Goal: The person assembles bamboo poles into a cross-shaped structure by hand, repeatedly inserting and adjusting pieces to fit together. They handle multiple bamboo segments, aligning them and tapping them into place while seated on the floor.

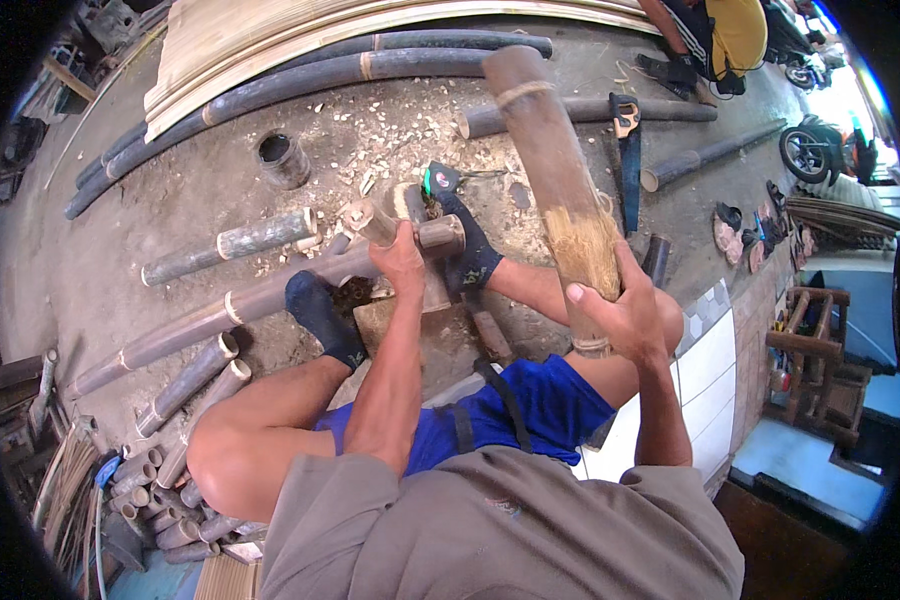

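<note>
My left hand is closed round a short bamboo piece, its pale cut end pointing up and away from me. It sits at a long bamboo pole lying aslant before me, between my feet. Raised on the right is a thick bamboo length, tilted, with a frayed, fibrous patch partway along it. My right hand grips its lower part, thumb across the front. A wooden or stone block lies below the pole, partly hidden by my left arm.
A handsaw rests by a dark bamboo pole at the right. Pale chips litter the floor around a tape measure. Beyond are a can, long dark poles and a seated person. Cut bamboo tubes are piled lower left.
</note>
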{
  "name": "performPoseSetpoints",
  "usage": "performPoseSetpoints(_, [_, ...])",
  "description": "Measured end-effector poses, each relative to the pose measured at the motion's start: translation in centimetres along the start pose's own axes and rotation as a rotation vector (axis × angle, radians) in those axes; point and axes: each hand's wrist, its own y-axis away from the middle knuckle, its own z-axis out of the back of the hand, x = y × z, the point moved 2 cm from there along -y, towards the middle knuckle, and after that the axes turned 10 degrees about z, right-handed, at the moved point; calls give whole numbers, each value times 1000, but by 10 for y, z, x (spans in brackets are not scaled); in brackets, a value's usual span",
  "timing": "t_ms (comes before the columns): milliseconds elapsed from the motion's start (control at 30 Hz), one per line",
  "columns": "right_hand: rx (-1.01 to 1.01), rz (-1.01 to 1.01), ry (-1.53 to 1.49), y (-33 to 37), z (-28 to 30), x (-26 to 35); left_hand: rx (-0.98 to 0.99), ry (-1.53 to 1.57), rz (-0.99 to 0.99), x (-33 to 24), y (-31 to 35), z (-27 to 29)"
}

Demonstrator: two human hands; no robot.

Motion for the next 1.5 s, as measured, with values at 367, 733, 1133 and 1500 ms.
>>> performPoseSetpoints(367, [-155, -194, -202, 35, -27, -24, 94, -322, -118, -23, 46, -43])
performPoseSetpoints(733, [-239, -187, -347, 18, -49, -42, -153, 482, -256, -147, -137, 16])
performPoseSetpoints(1133, [-262, -208, -266, 9, -59, -71, -295, -15, -240, -171, -315, 34])
performPoseSetpoints(1500, [-426, -120, -542, 36, -74, -84, 92, -417, -616, -123, -121, -53])
